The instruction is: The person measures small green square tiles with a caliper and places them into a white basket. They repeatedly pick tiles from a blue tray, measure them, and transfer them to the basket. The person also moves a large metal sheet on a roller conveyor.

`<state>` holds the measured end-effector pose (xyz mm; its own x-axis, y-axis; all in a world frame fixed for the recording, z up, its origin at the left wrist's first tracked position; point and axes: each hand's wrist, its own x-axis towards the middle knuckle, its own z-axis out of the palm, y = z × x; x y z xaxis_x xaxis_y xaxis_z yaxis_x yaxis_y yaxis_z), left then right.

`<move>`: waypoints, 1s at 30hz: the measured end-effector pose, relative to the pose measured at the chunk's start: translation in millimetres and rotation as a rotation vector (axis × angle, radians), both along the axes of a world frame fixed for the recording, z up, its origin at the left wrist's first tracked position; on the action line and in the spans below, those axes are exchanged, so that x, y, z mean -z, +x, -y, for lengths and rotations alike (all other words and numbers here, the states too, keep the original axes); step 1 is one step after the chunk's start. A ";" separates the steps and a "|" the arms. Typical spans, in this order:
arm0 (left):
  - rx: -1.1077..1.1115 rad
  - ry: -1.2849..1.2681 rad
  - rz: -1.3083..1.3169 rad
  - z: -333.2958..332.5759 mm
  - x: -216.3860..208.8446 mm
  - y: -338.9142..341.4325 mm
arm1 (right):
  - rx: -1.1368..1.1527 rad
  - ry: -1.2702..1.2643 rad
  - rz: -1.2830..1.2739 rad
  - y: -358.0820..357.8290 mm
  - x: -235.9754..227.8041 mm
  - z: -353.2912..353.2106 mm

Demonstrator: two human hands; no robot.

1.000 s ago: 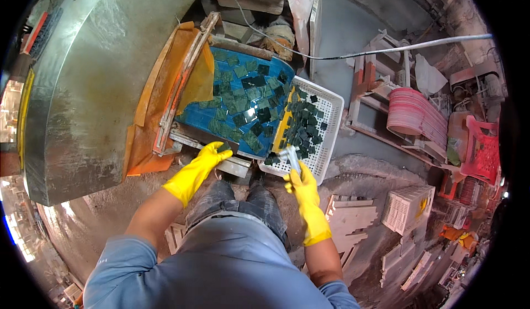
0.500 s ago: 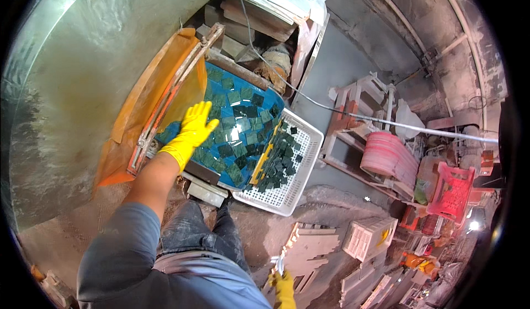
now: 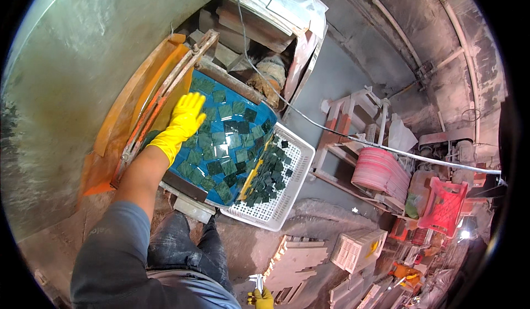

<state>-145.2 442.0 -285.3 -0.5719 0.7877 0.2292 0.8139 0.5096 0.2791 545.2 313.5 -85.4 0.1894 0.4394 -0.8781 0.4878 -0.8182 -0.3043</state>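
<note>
My left hand, in a yellow rubber glove, reaches over the blue conveyor belt beside the orange flap curtain. Its fingers are stretched out flat, palm down; whether they touch the belt or a tile is hidden. Wet square dark green stone tiles cover much of the belt. At its right end, more tiles lie heaped in a white perforated plastic crate. Low at the bottom edge, my gloved right hand is closed around a silver metal caliper, jaws up.
A curved grey wall stands left of the belt. Stacked stone slabs lie on the floor, with a cream crate beyond. A cable crosses above. Pink coiled hose and a red crate are at right.
The whole view has shifted slightly. My left hand has moved a little farther up along the curtain, fingers now closer together. My right hand still holds the caliper, lower in the picture.
</note>
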 end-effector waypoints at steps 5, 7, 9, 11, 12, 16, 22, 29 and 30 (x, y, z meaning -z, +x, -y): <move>-0.045 -0.207 0.234 -13.3 -27.0 -28.0 | -0.042 0.022 0.037 -34.4 -28.2 -27.9; -0.025 -0.240 0.259 -14.1 -23.0 -32.9 | -0.096 0.052 0.028 -29.0 -26.6 -27.2; -0.057 -0.316 0.202 -14.8 -17.1 -27.4 | -0.095 0.033 0.042 -25.1 -20.9 -26.9; -0.057 -0.400 0.249 -18.4 -20.7 -31.2 | -0.067 -0.008 0.062 -24.2 -16.7 -27.3; -0.054 -0.443 0.271 -21.6 -25.7 -31.9 | -0.075 -0.034 0.114 -26.3 -15.3 -27.4; 0.013 -0.496 0.218 -17.1 -44.8 -30.8 | -0.104 -0.017 0.114 -8.8 10.3 -18.0; 0.076 -0.598 0.136 -29.2 -68.8 -32.1 | -0.077 0.054 -0.014 -37.2 -6.2 -32.0; 0.083 -0.515 0.126 -24.2 -54.8 -30.7 | -0.032 0.106 -0.090 -23.2 5.8 -21.7; 0.087 -0.495 0.127 -22.7 -53.6 -30.7 | -0.047 0.113 -0.087 -22.8 6.1 -21.3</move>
